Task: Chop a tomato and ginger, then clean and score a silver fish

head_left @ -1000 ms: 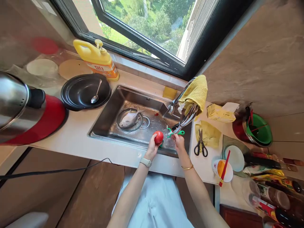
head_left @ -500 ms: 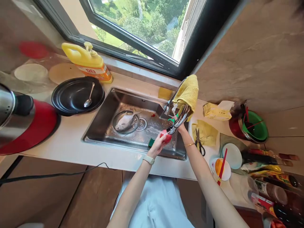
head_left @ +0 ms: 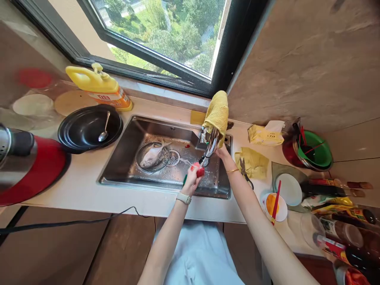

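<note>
Red tomato point(head_left: 200, 171) is held in the left hand point(head_left: 191, 181) under the faucet point(head_left: 211, 146); slow turning should rinse evenly. The right hand's point(head_left: 221, 151) grip I cannot tell.

Single view: I am wearing the camera on my head, facing forward and down, close over the stainless-steel sink point(head_left: 118, 164), framing my left hand point(head_left: 192, 180) and right hand point(head_left: 222, 152) mid-view, the window point(head_left: 157, 27) above, my pale clothing point(head_left: 196, 253) below.

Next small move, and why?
Probably rotate the tomato in the left hand under the faucet: it sits right at the faucet's end, water seems to spray off it, and the hand covers part of it.
</note>
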A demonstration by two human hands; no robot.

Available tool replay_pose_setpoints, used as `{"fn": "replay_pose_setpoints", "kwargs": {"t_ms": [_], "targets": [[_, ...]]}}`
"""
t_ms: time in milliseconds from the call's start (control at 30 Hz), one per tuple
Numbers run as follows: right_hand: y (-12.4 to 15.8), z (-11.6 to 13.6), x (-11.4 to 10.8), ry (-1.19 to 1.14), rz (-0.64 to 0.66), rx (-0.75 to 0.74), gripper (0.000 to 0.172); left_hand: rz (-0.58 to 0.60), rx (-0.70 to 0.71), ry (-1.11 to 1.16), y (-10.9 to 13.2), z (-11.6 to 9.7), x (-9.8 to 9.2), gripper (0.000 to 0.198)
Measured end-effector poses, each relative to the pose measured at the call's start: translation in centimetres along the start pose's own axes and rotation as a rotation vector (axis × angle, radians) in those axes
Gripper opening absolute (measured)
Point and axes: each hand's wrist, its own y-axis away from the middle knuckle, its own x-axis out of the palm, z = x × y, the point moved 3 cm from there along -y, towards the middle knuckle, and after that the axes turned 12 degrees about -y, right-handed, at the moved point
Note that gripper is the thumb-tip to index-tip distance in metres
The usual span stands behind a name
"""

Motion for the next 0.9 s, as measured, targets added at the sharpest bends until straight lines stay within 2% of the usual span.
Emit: {"fn": "replay_pose_setpoints", "kwargs": {"t_ms": [33, 100, 167, 233, 300, 367, 433, 467, 567, 633, 667, 700, 800, 867, 900], "targets": [[0.0, 0.4, -0.4, 0.027, -0.022, -0.018, 0.030, -0.066, -0.017, -0.002, -0.3, 0.0, -0.4, 0.034], [0.7, 1.3, -2.1, 0.201, -0.106, -0.072, 0.032, -0.115, -0.028, -0.060, -0.9, 0.1, -1.5, 0.030], [2.3, 2.4, -5.3, 0.550, -0.259, -0.141, 0.031, -0.149, 0.039, -0.197, -1.3, -0.1, -2.8, 0.035], [4.6, 3.7, -9.6, 0.936, -0.456, -0.173, 0.028, -0.274, 0.203, -0.420, -1.2, -0.8, -4.4, 0.050], [6.9, 4.5, -14.3, 1.190, -0.628, -0.086, 0.031, -0.443, 0.396, -0.715, -0.6, -1.9, -5.8, 0.065], [8.5, 4.8, -18.4, 1.282, -0.705, 0.088, 0.037, -0.566, 0.534, -1.006, 0.3, -3.1, -6.7, 0.067], [9.6, 5.0, -20.8, 1.327, -0.736, 0.166, 0.038, -0.651, 0.617, -1.219, 1.3, -4.1, -7.3, 0.061], [10.1, 5.0, -21.2, 1.343, -0.747, 0.154, 0.040, -0.691, 0.646, -1.292, 1.9, -4.6, -7.6, 0.057], [12.7, 4.5, -19.4, 1.354, -0.702, -0.103, 0.051, -0.777, 0.678, -1.412, 3.2, -5.8, -8.2, 0.054], [16.3, 2.9, -17.0, 1.304, -0.602, -0.298, 0.057, -0.805, 0.664, -1.423, 3.9, -6.3, -8.6, 0.056], [18.7, 1.6, -15.9, 1.273, -0.587, -0.321, 0.060, -0.814, 0.656, -1.415, 4.3, -6.4, -8.8, 0.057], [21.4, -0.2, -14.9, 1.243, -0.617, -0.281, 0.064, -0.819, 0.653, -1.401, 4.8, -6.5, -9.1, 0.058], [29.3, -7.5, -11.1, 1.110, -0.786, 0.043, 0.068, -0.821, 0.667, -1.348, 6.4, -6.3, -10.4, 0.060], [32.0, -12.5, -6.2, 1.005, -0.710, 0.127, 0.070, -0.814, 0.678, -1.313, 7.6, -6.1, -11.7, 0.062], [32.2, -14.6, -2.9, 0.940, -0.640, 0.115, 0.070, -0.808, 0.686, -1.298, 8.3, -6.0, -12.4, 0.062]]}}
